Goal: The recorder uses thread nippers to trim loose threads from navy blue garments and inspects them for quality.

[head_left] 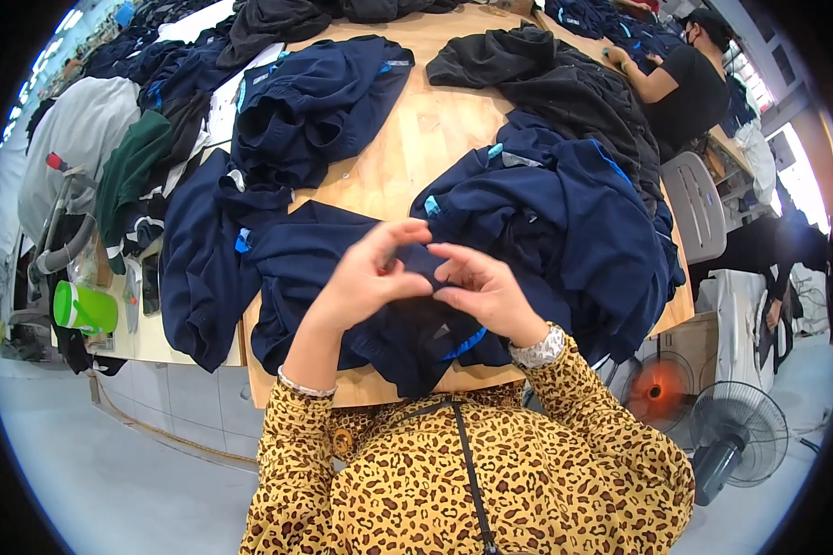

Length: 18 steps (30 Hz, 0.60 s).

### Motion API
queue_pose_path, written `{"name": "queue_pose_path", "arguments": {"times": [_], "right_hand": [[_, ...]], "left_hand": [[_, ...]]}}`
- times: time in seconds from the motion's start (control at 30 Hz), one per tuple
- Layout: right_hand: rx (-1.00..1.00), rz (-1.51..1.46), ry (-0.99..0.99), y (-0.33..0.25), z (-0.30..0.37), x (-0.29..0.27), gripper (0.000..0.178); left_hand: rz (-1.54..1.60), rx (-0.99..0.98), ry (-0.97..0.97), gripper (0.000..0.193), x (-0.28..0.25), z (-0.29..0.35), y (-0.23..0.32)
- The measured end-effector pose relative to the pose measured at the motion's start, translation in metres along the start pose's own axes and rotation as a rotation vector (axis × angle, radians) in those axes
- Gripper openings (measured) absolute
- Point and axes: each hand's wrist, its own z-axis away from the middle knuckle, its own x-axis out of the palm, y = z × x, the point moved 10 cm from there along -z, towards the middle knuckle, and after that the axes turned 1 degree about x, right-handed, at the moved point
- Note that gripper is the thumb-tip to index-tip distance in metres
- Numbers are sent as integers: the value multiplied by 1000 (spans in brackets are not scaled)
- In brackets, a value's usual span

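Observation:
My left hand [368, 277] and my right hand [487, 289] are raised close together above a navy garment [310, 242] at the table's front edge. Their thumb tips nearly meet, and the other fingers curl inward. Something small and dark seems to sit between the thumbs, too small to name. Beneath my hands the garment lies crumpled, with a bright blue strip [465, 344] showing near its lower edge. Just right of it rises a heap of navy garments [565, 231] with light blue tabs.
More navy garments [319, 102] and black clothing [546, 69] lie farther back on the wooden table [379, 153]. A lime green bucket [85, 308] stands at left. Two fans [739, 433] and a grey chair [694, 205] are at right. A co-worker [685, 92] handles garments at the far right.

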Motion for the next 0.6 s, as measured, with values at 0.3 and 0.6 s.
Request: {"name": "queue_pose_path", "arguments": {"times": [0.3, 0.6], "right_hand": [[-158, 431, 67, -33, -4, 5, 51], [-108, 907, 563, 14, 41, -96, 48]], "left_hand": [[158, -65, 366, 8, -47, 9, 30], [239, -41, 804, 11, -146, 44, -30]]}}
